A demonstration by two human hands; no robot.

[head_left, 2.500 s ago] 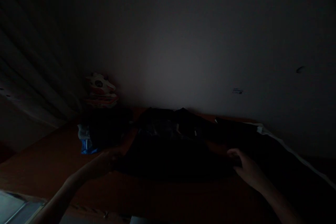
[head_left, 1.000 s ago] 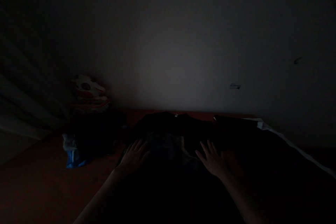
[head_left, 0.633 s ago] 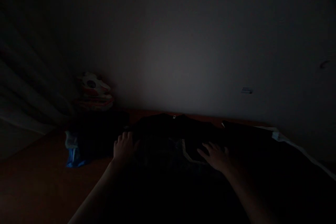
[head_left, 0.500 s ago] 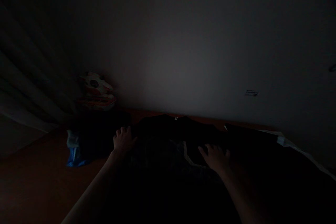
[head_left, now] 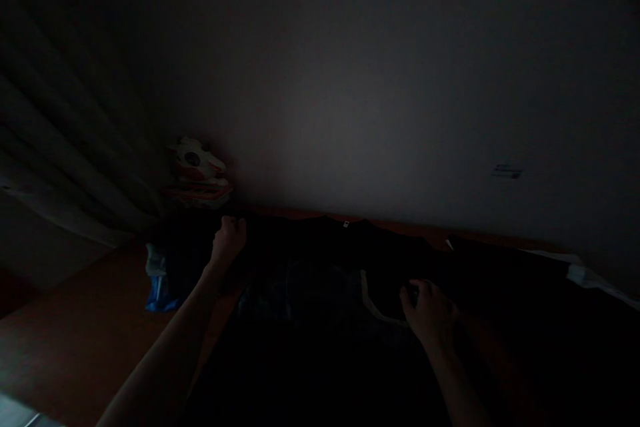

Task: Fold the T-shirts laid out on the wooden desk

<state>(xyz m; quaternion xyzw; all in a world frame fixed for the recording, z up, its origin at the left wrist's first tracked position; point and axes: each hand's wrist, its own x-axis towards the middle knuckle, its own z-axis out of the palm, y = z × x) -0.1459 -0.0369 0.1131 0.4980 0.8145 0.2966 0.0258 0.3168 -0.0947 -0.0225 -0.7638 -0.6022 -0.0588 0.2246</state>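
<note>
A black garment [head_left: 320, 240], apparently a shirt with a small white neck label [head_left: 346, 224], lies spread in front of me. A darker-blue printed area and a pale curved trim [head_left: 371, 301] show on it. My left hand [head_left: 229, 239] is closed at the garment's upper left, its fingers curled on dark cloth. Over at the right, my right hand [head_left: 429, 310] rests on the garment beside the trim, thumb apart from the bent fingers. Deep shadow hides most of the cloth's edges and folds.
Dark bundles with a blue plastic bag [head_left: 163, 293] lie at the left. Behind them a white and red cow-like toy [head_left: 197, 163] stands by the wall. A dark pile with white plastic [head_left: 577, 272] lies at right. Curtains [head_left: 65, 147] hang left above the brown surface [head_left: 100, 347].
My left hand has closed and moved up on the cloth, and the garment's left side has drawn in, baring brown surface. My right hand has shifted slightly right. The view has turned a little.
</note>
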